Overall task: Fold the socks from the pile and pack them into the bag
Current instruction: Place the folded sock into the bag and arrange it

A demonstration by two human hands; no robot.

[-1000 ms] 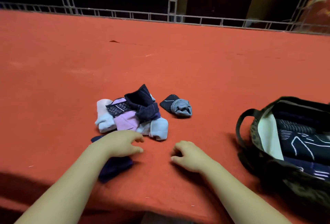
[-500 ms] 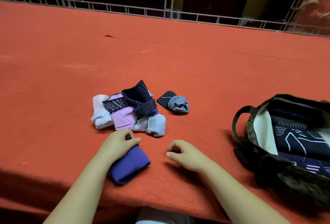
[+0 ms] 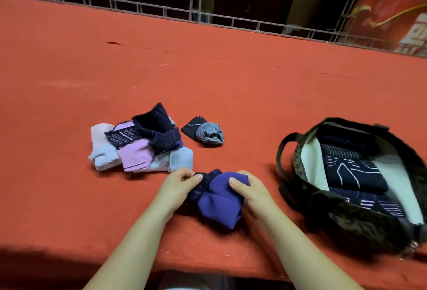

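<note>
Working on the red table [image 3: 231,86] first: it takes up most of the view, with wide bare felt from 10 to 2 o'clock up to the metal rail [image 3: 161,11] at the far edge, so we have plenty of room to spread a sock out. The near edge sits just under our forearms, tight at 6 o'clock; we judge anything dragged back could slide off.

Bag [image 3: 298,162] lies at 3 o'clock, mouth gaping toward us, folded dark socks already stacked inside. Likely parked there so a finished bundle needs only a short move to the right. Handle loop faces the pile; felt between bag and hands is bare.

Pile [image 3: 141,149] at 11 o'clock, loose and overlapping, pale, pink and navy. One rolled grey-black pair [image 3: 205,132] sits apart at 12, between pile and bag.

Purple sock [image 3: 219,197] lies at centre, resting on the felt just near of the pile. Left hand [image 3: 178,188] pinches its dark cuff end; right hand [image 3: 249,188] grips the purple body, thumb on top. Both are clamped on it, so we read this as mid-fold.
</note>
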